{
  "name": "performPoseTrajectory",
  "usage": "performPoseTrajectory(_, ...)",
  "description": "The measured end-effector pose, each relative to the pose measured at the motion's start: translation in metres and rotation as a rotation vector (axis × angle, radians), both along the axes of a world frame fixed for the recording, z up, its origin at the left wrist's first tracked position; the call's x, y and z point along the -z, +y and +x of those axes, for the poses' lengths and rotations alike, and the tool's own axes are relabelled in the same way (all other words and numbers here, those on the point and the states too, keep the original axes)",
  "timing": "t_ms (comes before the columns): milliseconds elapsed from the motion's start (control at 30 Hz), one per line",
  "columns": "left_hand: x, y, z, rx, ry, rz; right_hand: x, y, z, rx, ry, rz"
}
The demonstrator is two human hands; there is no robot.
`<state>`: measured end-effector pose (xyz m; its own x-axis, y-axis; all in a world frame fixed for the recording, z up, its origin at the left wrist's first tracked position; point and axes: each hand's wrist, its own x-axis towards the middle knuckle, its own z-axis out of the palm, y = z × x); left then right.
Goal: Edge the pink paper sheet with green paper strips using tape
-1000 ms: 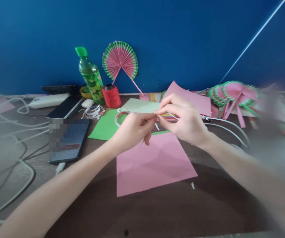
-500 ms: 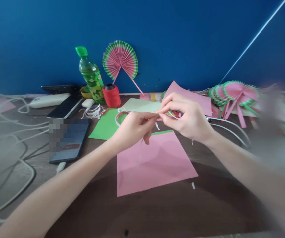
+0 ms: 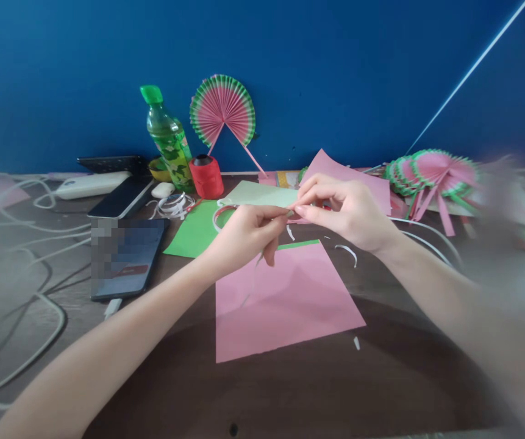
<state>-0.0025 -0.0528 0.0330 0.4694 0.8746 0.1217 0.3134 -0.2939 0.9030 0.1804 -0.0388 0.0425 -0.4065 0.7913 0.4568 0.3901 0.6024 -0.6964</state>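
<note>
My left hand (image 3: 248, 238) is closed in a pinch above the pink paper sheet (image 3: 285, 305). A thin, see-through strip of tape (image 3: 257, 274) hangs from its fingers down over that sheet. My right hand (image 3: 342, 207) is also pinched, its thumb and fingertips meeting those of my left hand; whatever lies between them is too small to make out. Partly behind my left hand is a tape roll (image 3: 219, 218), on a green sheet (image 3: 189, 235). White backing scraps, one of them a curved strip (image 3: 348, 253), lie on the table below my right hand.
Along the blue wall stand a green bottle (image 3: 166, 140), a red container (image 3: 206, 177) and a pleated pink-green paper fan (image 3: 222, 110). More fans (image 3: 440, 171) lie at the right. Phones, one a lit phone (image 3: 129, 262), and white cables (image 3: 56, 317) occupy the left side.
My right hand has shifted slightly, its thumb straighter against the left fingertips. More of the curved white strip now shows beside my right wrist. My left hand stays nearly still.
</note>
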Motion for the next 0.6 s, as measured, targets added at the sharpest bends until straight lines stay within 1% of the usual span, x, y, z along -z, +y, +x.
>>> performPoseTrajectory(200, -0.0024, -0.0038, 0.0012, -0.005, 0.070, 0.079, -0.0017, -0.0053, -0.0050, 0.074, -0.037, 0.069)
performPoseTrajectory(300, -0.0027, -0.0046, 0.0014, -0.011, 0.081, 0.100, -0.0016, -0.0063, -0.0059, 0.086, -0.038, 0.096)
performPoseTrajectory(600, 0.0009, -0.0018, 0.0011, -0.019, 0.060, 0.030, -0.0001, -0.0061, -0.0056, 0.109, -0.080, 0.176)
